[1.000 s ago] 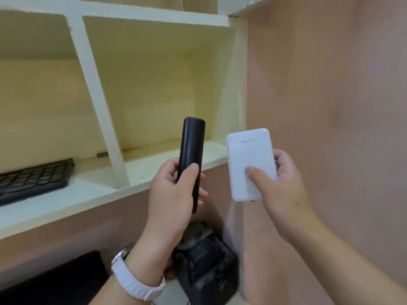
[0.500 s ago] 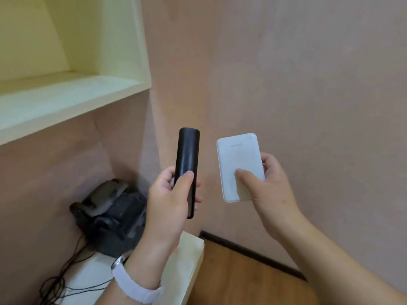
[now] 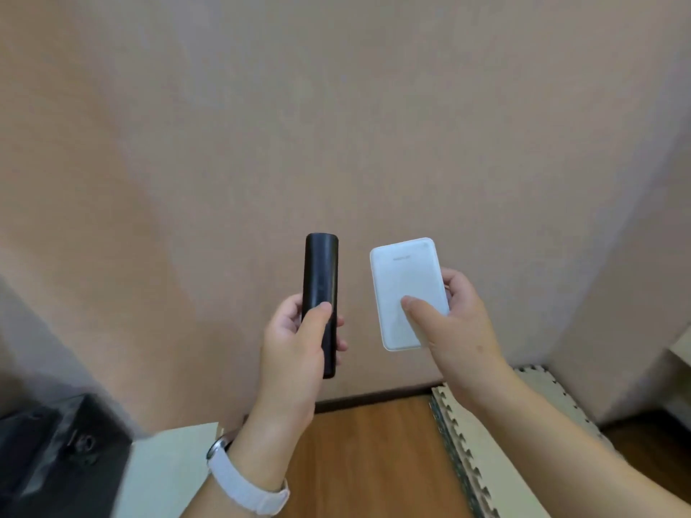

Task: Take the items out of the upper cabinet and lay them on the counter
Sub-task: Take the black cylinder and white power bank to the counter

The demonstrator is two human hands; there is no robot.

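Observation:
My left hand (image 3: 295,349) grips a long black remote (image 3: 321,278) upright, thumb pressed on its front. My right hand (image 3: 456,323) holds a flat white power bank (image 3: 404,278), thumb on its face, tilted slightly left. Both items hover in front of a pinkish wall, side by side and apart. The upper cabinet is out of view. A white counter corner (image 3: 175,469) shows at the lower left, below my left wrist.
A black device (image 3: 48,450) stands on the counter at the far left. Wooden floor (image 3: 370,446) lies below my hands. Foam puzzle mats (image 3: 482,443) lean or lie at the lower right. A pale ledge (image 3: 678,349) shows at the right edge.
My view has swung right and downward: the cabinet shelf and keyboard have left the frame, and floor and mats came in. Both hands keep holding their items, roughly unchanged relative to each other.

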